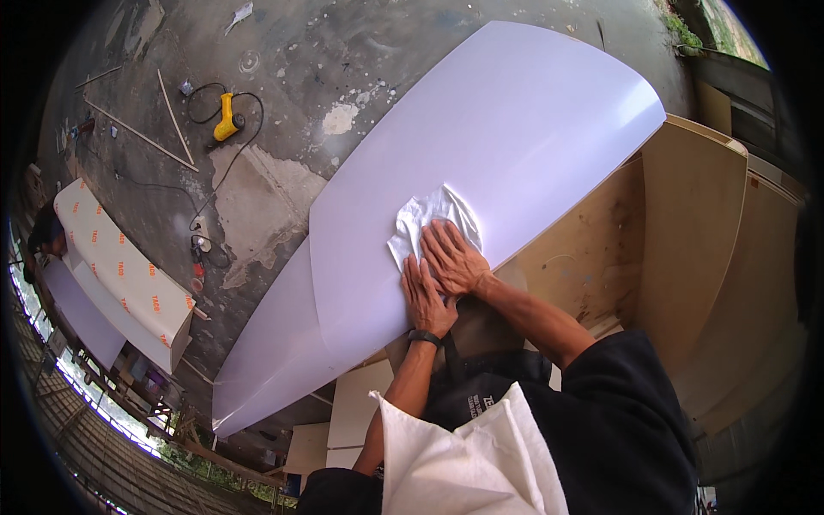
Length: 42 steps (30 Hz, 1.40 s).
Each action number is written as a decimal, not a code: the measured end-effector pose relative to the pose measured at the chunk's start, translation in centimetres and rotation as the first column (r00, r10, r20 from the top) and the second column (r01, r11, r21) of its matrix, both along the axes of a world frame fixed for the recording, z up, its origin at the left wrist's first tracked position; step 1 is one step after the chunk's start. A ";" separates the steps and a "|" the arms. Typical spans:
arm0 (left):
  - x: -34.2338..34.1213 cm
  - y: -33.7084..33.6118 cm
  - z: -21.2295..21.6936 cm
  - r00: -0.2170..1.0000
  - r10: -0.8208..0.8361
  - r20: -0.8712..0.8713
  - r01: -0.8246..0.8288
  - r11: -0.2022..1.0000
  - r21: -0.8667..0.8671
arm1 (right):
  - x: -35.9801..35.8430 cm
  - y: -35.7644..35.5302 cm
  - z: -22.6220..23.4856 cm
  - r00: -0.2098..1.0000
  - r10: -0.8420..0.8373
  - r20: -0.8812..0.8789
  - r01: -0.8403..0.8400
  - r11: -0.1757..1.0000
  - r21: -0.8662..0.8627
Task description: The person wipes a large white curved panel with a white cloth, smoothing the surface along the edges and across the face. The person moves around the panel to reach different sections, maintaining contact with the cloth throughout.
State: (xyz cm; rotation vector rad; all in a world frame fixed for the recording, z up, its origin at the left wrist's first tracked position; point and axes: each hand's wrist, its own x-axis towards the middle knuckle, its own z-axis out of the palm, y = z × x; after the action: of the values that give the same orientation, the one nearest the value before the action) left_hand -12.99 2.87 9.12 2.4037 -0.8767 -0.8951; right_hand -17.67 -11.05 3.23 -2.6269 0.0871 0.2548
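Observation:
A long glossy white sheet (524, 112) lies across the work surface in front of me, running from lower left to upper right. On it is a crumpled white cloth (446, 206). My right hand (452, 260) presses flat on the cloth with its fingers stretched out. Just left of it, my left hand (425, 299) lies on the cloth's near edge, fingers extended and its thumb side touching the right hand. A dark band is around my left wrist. Parts of the cloth are hidden under both hands.
Wooden boards (691, 189) stand at my right, past the sheet's edge. On the stained floor at left are a yellow heat gun (227, 118) with its cord, thin wooden strips (142, 133) and a red plug (198, 276). A patterned white sheet (120, 266) lies at far left, with a person behind it.

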 end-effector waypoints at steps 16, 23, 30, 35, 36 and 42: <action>0.9 8.8 0.4 0.995 0.092 0.045 -0.091 0.996 -0.016 | 2.1 8.5 0.5 0.998 0.026 0.049 -0.026 1.000 -0.002; 2.3 14.0 -0.4 0.996 0.065 0.068 -0.063 0.997 -0.034 | 3.5 13.1 0.7 0.999 0.042 0.022 -0.042 0.999 -0.004; 3.2 18.3 -0.3 0.997 0.055 0.060 -0.056 0.998 0.006 | 4.6 17.0 0.7 0.998 0.054 0.030 -0.054 0.999 -0.008; 3.7 20.7 -0.1 0.995 0.052 0.080 -0.054 0.998 0.018 | 5.0 19.6 0.4 0.999 0.045 0.030 -0.045 0.999 -0.008; 3.9 20.9 0.0 0.996 0.051 0.077 -0.054 0.998 0.034 | 5.1 19.9 0.5 0.998 0.050 0.027 -0.050 0.999 -0.017; 5.5 20.3 0.9 0.996 0.068 0.059 -0.067 0.998 -0.009 | 5.8 19.5 1.0 0.999 0.009 0.039 -0.012 0.997 0.075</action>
State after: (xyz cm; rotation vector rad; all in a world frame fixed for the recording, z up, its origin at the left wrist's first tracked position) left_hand -7.51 23.19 10.07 2.4499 -0.8137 -0.7976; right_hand -11.85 8.43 4.22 -2.5568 0.0494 0.2068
